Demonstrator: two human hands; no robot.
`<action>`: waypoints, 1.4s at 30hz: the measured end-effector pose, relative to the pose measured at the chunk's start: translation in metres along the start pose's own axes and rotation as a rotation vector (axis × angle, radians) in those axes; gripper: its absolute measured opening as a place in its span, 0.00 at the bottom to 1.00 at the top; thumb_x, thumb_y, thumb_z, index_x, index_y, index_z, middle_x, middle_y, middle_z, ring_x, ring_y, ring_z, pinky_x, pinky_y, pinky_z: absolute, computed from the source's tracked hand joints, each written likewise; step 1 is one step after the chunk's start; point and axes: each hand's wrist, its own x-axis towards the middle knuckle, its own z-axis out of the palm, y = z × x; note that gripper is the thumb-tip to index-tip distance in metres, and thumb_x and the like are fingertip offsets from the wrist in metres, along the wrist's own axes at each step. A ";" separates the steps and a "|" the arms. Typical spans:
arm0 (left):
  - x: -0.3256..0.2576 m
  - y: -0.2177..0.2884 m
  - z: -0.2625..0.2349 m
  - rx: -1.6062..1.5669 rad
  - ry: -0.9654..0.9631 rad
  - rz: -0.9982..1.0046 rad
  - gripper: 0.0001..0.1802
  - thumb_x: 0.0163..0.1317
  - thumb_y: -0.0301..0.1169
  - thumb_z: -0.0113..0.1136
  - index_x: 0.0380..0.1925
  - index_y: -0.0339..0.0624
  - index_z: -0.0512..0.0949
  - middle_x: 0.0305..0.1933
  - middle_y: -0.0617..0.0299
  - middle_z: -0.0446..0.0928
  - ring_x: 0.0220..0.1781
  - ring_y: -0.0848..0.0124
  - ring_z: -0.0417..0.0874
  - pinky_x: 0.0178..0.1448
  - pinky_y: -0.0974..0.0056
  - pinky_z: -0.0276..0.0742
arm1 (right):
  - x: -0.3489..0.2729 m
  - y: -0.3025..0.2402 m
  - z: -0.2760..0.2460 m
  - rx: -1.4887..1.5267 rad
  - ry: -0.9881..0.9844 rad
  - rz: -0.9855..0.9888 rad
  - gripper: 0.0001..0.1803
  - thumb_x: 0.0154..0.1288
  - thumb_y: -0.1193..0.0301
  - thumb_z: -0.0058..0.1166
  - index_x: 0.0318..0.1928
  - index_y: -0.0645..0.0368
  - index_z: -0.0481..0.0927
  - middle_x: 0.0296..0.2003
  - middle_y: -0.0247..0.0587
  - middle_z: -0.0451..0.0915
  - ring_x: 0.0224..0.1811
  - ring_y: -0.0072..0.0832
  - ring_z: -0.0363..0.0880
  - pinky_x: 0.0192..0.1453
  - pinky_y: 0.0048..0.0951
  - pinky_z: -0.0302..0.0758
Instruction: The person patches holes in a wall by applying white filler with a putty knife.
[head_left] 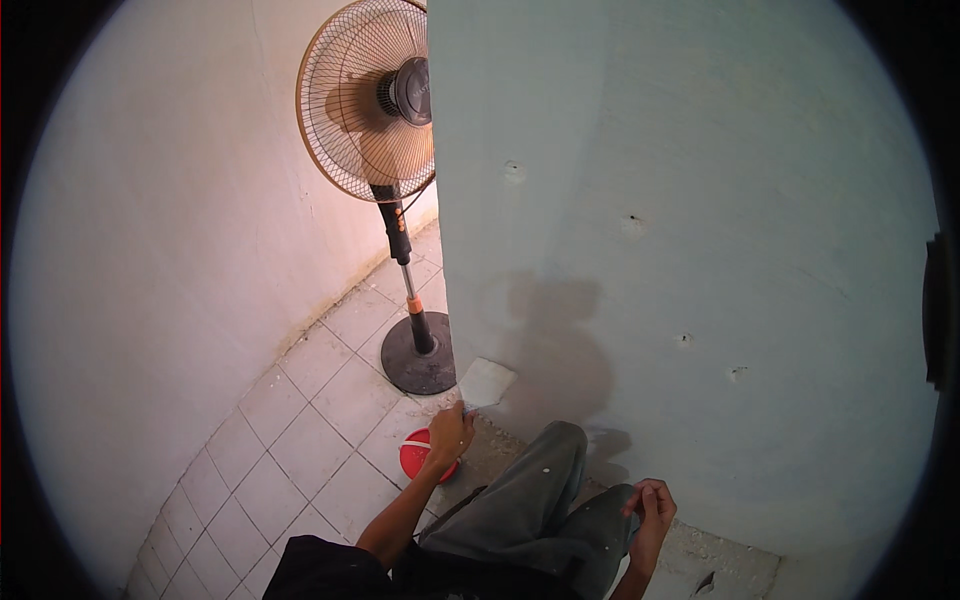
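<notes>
My left hand (452, 436) is closed around the handle of a putty knife (487, 383). Its broad pale blade lies against or just in front of the lower left edge of the green-grey wall (760, 280); contact is hard to tell. Beside that wrist a round red tub (412, 462) with a white strip across it sits on the floor, partly covered by my forearm. My right hand (652, 507) is by my right knee with its fingers curled in. Whatever those fingers hold, if anything, is hidden.
A standing fan (405, 95) with a round black base (400, 362) stands beyond the wall's left edge, partly hidden by it. Several small holes, one a patched-looking hole (632, 222), mark the wall. White floor tiles (315, 455) meet a pale wall (160, 250) at left.
</notes>
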 end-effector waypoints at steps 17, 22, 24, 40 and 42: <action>0.039 0.084 -0.118 -0.088 0.067 0.030 0.16 0.57 0.39 0.62 0.28 0.34 0.80 0.23 0.41 0.77 0.31 0.44 0.81 0.38 0.49 0.74 | 0.006 0.001 -0.010 0.043 -0.002 -0.022 0.12 0.72 0.66 0.47 0.35 0.61 0.77 0.19 0.33 0.70 0.20 0.20 0.68 0.27 0.23 0.69; 0.053 0.126 -0.189 -0.059 0.105 0.173 0.17 0.56 0.40 0.63 0.34 0.33 0.82 0.22 0.42 0.77 0.29 0.46 0.81 0.36 0.52 0.74 | 0.009 0.002 -0.013 0.106 -0.003 -0.035 0.13 0.71 0.64 0.48 0.35 0.62 0.76 0.18 0.33 0.70 0.19 0.20 0.68 0.26 0.23 0.69; 0.060 0.147 -0.220 -0.089 0.246 0.268 0.19 0.56 0.39 0.64 0.38 0.31 0.82 0.21 0.44 0.76 0.26 0.51 0.80 0.33 0.54 0.72 | 0.009 0.006 -0.015 0.135 -0.001 -0.040 0.13 0.71 0.64 0.48 0.34 0.62 0.76 0.18 0.33 0.70 0.19 0.20 0.68 0.26 0.23 0.69; 0.080 0.307 -0.418 -0.313 0.358 0.425 0.14 0.61 0.33 0.59 0.31 0.28 0.83 0.13 0.70 0.64 0.13 0.82 0.60 0.16 0.72 0.52 | 0.003 0.025 -0.041 0.215 0.023 -0.063 0.13 0.69 0.65 0.50 0.33 0.62 0.77 0.19 0.33 0.71 0.19 0.20 0.69 0.23 0.23 0.68; 0.078 0.316 -0.428 -0.301 0.409 0.422 0.14 0.62 0.33 0.59 0.32 0.28 0.83 0.12 0.71 0.62 0.12 0.82 0.59 0.16 0.71 0.51 | 0.003 0.026 -0.043 0.204 0.036 -0.050 0.13 0.69 0.65 0.50 0.33 0.62 0.77 0.19 0.33 0.71 0.18 0.20 0.69 0.23 0.23 0.68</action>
